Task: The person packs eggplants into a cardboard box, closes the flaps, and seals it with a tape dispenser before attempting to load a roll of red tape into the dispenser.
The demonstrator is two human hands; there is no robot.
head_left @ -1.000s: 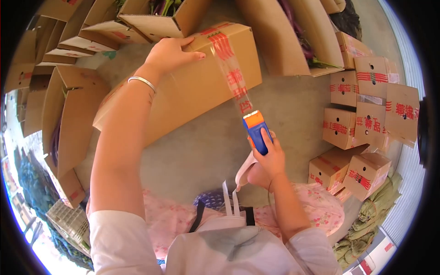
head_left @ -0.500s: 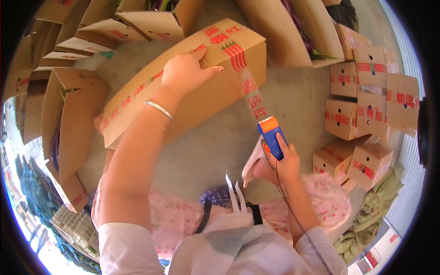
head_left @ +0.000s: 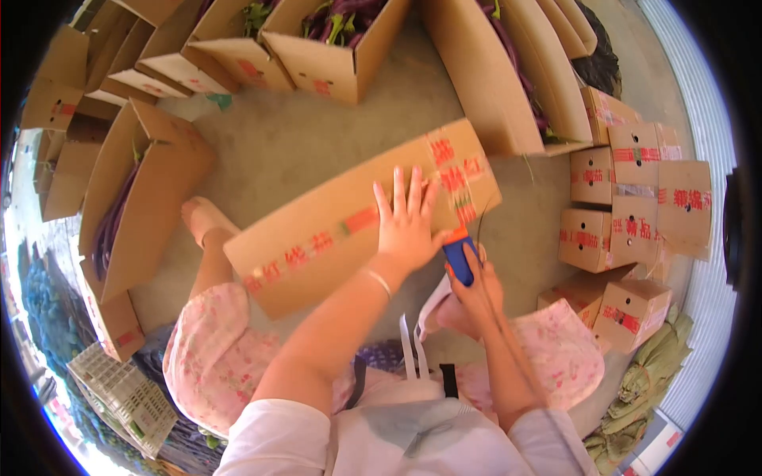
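A long closed cardboard box (head_left: pixel 317 226) with red printing lies slanted in front of me. My left hand (head_left: pixel 406 226) rests flat on its top near the right end, fingers spread. In my right hand (head_left: pixel 479 287) is a blue and orange tape sealer (head_left: pixel 459 260), its orange head against the box's near right edge. Printed tape (head_left: pixel 454 176) lies across the box's right end. A dark cord runs along my right forearm.
Open boxes of eggplants stand at the top (head_left: pixel 349 59), upper right (head_left: pixel 488 75) and left (head_left: pixel 151 198). Closed boxes (head_left: pixel 587 230) are stacked at the right. A plastic crate (head_left: pixel 123 401) stands lower left, green sacks (head_left: pixel 643 381) lower right. My bare foot (head_left: pixel 208 216) is left of the box.
The box has moved nearer and to the right. My left hand has spread out flat on it. The sealer has come up against the box, and the stretched tape no longer shows between them.
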